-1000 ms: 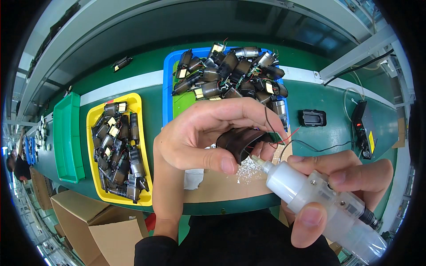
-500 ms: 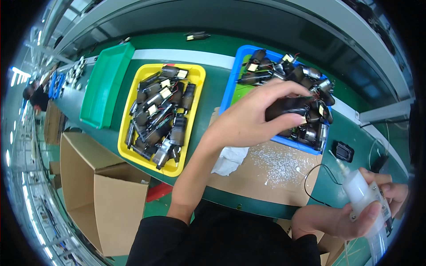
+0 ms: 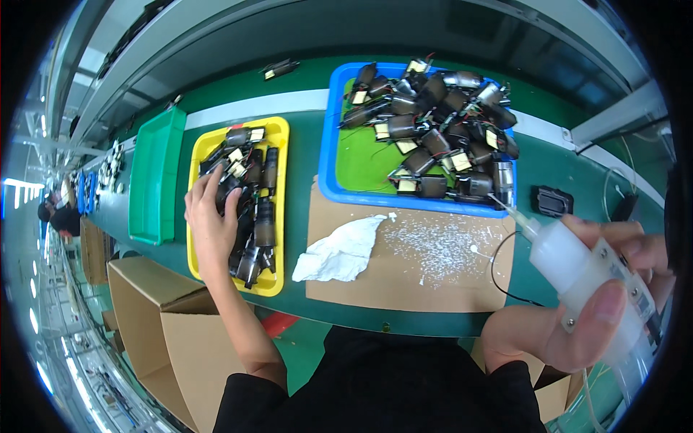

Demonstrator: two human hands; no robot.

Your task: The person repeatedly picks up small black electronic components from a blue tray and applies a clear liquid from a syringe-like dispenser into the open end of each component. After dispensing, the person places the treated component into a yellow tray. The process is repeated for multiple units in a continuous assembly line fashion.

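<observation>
Small dark motors (image 3: 249, 195) fill a yellow tray (image 3: 278, 133) on the green desk (image 3: 310, 123), where the left hand (image 3: 211, 220) rests fingers spread on them, while the right hand (image 3: 577, 317) grips a translucent glue dispenser (image 3: 588, 270).

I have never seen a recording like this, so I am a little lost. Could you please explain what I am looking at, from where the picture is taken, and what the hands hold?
No machine here: a person works with bare hands. The round, bent picture comes from a wide camera worn on the person's head, looking down. The left hand rests on small dark cylindrical motor-like parts in a yellow plastic tray. The right hand grips a translucent white dispenser with a thin nozzle. On the green work surface also lie a blue plastic tray holding similar parts, a green plastic tray, a brown cardboard sheet and a crumpled white cloth.
</observation>
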